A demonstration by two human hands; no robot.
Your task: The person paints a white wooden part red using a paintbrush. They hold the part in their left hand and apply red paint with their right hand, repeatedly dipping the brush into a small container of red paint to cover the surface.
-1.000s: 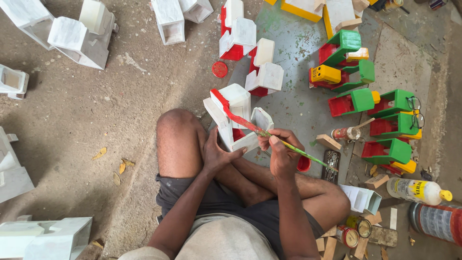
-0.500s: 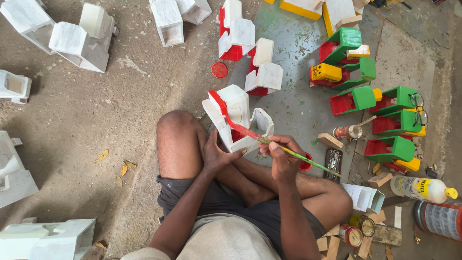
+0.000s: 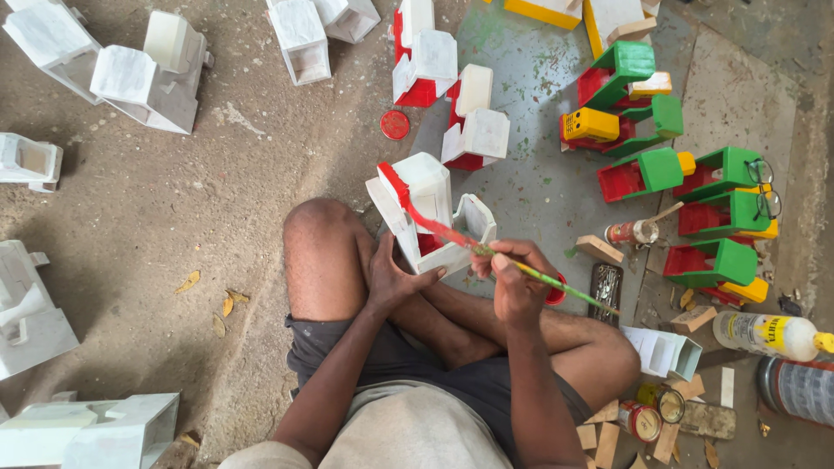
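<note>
I sit cross-legged on the ground with a small white wooden house-shaped box (image 3: pixel 427 213) propped against my knee. My left hand (image 3: pixel 393 280) grips its lower edge and holds it tilted. My right hand (image 3: pixel 514 280) holds a thin paintbrush (image 3: pixel 521 267) with a green handle; its red-loaded tip lies on the box's front edge, which carries a red painted stripe. The inside of the box also shows red.
Unpainted white boxes (image 3: pixel 148 74) lie at the left and top. Red-and-white ones (image 3: pixel 469 122) sit ahead, and finished green, red and yellow ones (image 3: pixel 695 200) at the right. A red lid (image 3: pixel 394 124), small paint tins (image 3: pixel 643 421), a glue bottle (image 3: pixel 764 332) and wood scraps are nearby.
The box has turned slightly in my left hand and the brush has drawn along its edge toward me. My right hand has shifted a little lower.
</note>
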